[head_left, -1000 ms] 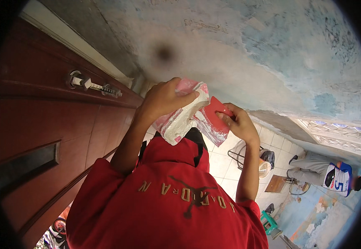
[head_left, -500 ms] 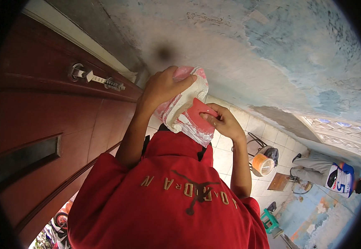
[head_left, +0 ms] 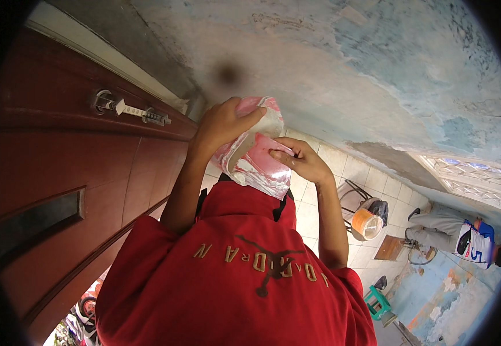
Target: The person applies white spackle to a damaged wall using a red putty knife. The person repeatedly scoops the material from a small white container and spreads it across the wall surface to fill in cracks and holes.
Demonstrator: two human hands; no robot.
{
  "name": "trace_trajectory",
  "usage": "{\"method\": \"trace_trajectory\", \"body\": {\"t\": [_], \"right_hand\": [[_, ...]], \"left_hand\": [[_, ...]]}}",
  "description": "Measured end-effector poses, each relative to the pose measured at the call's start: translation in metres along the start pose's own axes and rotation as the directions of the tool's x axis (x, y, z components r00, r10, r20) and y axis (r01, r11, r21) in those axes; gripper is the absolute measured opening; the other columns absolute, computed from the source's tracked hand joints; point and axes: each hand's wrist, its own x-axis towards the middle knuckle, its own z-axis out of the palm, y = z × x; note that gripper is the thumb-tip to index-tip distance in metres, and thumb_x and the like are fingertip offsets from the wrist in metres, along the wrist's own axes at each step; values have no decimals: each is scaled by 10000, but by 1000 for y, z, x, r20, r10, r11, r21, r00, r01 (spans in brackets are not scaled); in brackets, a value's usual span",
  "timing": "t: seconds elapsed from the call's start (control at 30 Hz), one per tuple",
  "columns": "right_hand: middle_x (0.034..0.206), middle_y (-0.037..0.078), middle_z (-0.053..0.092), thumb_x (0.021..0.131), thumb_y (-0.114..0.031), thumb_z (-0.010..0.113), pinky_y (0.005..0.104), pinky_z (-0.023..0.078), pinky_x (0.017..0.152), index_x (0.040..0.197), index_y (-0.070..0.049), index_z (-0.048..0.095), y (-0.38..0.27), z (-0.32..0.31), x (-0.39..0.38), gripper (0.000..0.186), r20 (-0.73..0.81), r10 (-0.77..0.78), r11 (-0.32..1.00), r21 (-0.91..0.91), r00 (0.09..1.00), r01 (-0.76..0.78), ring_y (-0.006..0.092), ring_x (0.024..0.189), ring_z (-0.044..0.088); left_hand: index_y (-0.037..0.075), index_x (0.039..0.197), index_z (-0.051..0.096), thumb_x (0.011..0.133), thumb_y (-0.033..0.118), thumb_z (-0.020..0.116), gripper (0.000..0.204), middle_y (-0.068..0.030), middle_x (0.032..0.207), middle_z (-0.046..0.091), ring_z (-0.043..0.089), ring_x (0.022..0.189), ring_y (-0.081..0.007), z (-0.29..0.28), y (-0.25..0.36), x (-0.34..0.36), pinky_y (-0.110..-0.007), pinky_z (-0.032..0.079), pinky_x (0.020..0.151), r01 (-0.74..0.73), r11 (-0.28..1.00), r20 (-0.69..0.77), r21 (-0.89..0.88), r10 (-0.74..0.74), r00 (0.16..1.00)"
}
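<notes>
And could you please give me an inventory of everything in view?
Smeared tool: one, pink and white, upper centre.
Scraper: one, pink with white smears, overlapping that tool.
Door: one, red-brown, left.
Bolt: one, silvery, on the door.
Wall: at least one, patchy grey and blue, top and right.
Lattice vent: one, whitish, right.
Floor tiles: many, whitish, right of centre.
Bucket: one, orange, right of centre.
Bundle: one, dark, beside the bucket.
Board: one, brown, right.
Stool: one, green, lower right.
Other person: one, blue and white top, far right.
Vehicle parts, seemingly: count unclear, red and white, lower left.
Shirt: one, red, lower centre.
Left grip: one, bare, on the smeared tool.
Right grip: one, bare, on the scraper.
</notes>
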Motion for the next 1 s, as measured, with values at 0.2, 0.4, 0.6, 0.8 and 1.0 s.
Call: {"method": "trace_trajectory", "body": {"t": [0.2,0.4,0.6,0.8,1.0], "right_hand": [[1046,-29,699,1038,-278,652,216,488,760,1291,-31,657,28,-2,-13,353,-86,53,979,200,995,-35,36,895,598],[1101,-6,691,1027,-279,668,225,508,730,1366,-30,580,17,4,-29,430,-357,5,894,420,934,155,55,898,629],[1262,67,648,956,-139,748,329,511,999,1423,-15,500,-45,-15,-31,543,-535,-139,827,400,833,395,156,1153,628],[1323,81,577,1013,-195,679,331,451,1048,1410,-7,459,-189,-75,-22,491,-722,-550,731,-174,419,660,154,1201,554],[1222,163,610,1009,-43,586,376,465,1005,1297,10,553,-379,-66,-36,295,-73,-997,68,-957,-10,282,277,1132,596]], "left_hand": [[-65,1160,669,905,560,672,676,-285,1068,717,713,1031,-369,-3,-11,8,-414,523,907,-1,988,-44,-155,-6,999],[-66,1199,647,961,536,639,647,-174,1031,725,703,997,-273,11,-44,24,-380,519,888,-132,897,-177,-422,61,982],[-20,1240,631,1009,547,570,615,-65,1035,669,640,871,-130,15,-20,13,-310,533,656,-141,626,-149,-767,39,988],[27,1322,581,1000,596,544,655,-61,1100,654,652,893,-130,11,-9,1,-289,525,602,39,545,-13,-838,-90,996],[21,1360,546,992,606,553,691,-86,1171,651,663,942,-158,15,-19,4,-296,548,645,-22,487,-59,-873,-62,996]]}}
